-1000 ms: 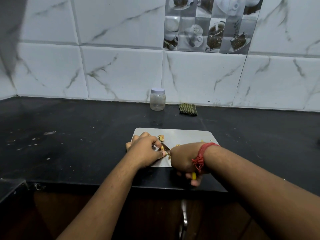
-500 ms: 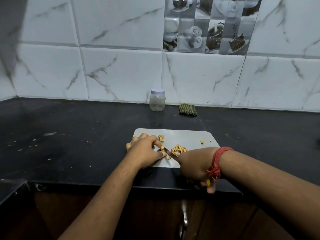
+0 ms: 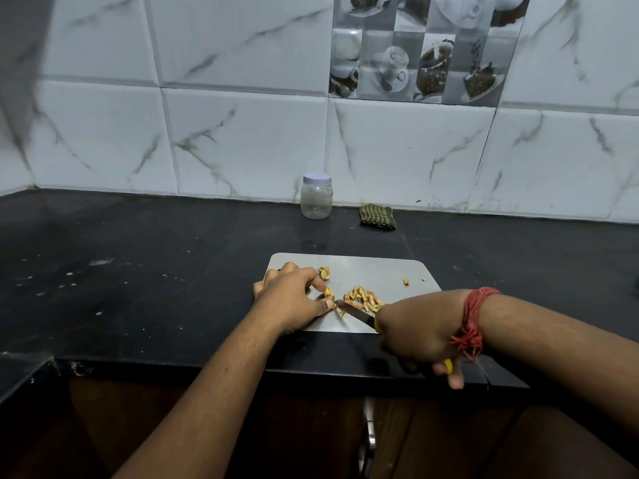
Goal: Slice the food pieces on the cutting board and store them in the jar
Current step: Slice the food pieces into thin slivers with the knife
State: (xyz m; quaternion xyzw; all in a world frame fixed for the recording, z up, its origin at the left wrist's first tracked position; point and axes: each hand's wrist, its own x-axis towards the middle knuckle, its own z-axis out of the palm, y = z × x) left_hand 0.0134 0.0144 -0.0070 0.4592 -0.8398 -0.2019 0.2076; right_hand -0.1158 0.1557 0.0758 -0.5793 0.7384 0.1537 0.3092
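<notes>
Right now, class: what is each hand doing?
Left hand: pinching a small yellowish food piece on the grey cutting board.
Right hand: gripping the yellow-handled knife.

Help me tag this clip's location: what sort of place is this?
Most likely a home kitchen: a dark stone countertop backed by marble-look wall tiles, one printed with cups and desserts, and a cutting board where food is being sliced with a knife.

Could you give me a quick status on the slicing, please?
Left hand pinches piece; right hand grips knife. Slices on board. Jar lidded.
</notes>
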